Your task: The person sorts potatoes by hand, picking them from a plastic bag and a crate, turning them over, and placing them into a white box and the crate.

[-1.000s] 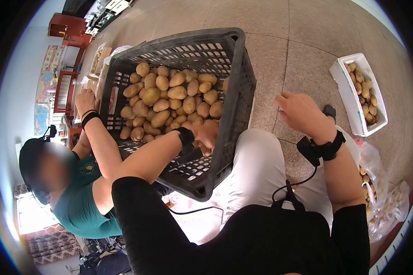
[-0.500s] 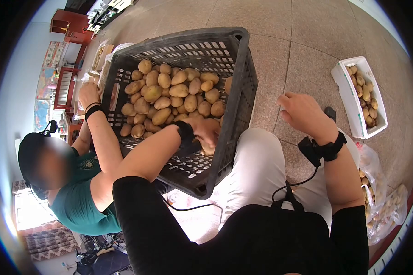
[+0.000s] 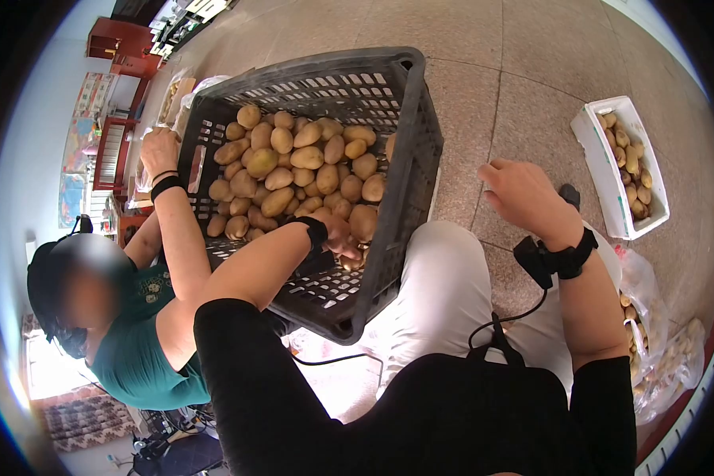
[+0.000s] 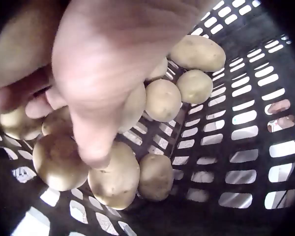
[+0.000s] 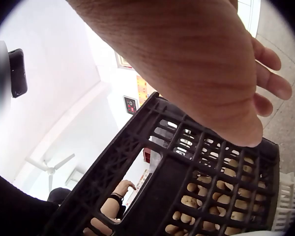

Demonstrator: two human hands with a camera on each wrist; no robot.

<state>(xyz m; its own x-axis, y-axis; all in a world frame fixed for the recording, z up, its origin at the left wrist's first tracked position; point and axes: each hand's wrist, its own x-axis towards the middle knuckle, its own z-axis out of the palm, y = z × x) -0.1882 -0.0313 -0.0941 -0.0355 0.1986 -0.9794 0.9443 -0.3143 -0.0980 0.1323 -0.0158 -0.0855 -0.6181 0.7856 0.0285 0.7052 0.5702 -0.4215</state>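
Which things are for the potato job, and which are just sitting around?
In the job:
- left hand, touching potatoes
- black crate around them

Probably just around:
- white box of potatoes on the floor
- plastic bags beside the person
- ceiling fan

The right hand holds nothing.

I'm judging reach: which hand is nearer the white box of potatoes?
Right. The right hand hangs between black crate and white box; the left hand is inside the crate, farther away.
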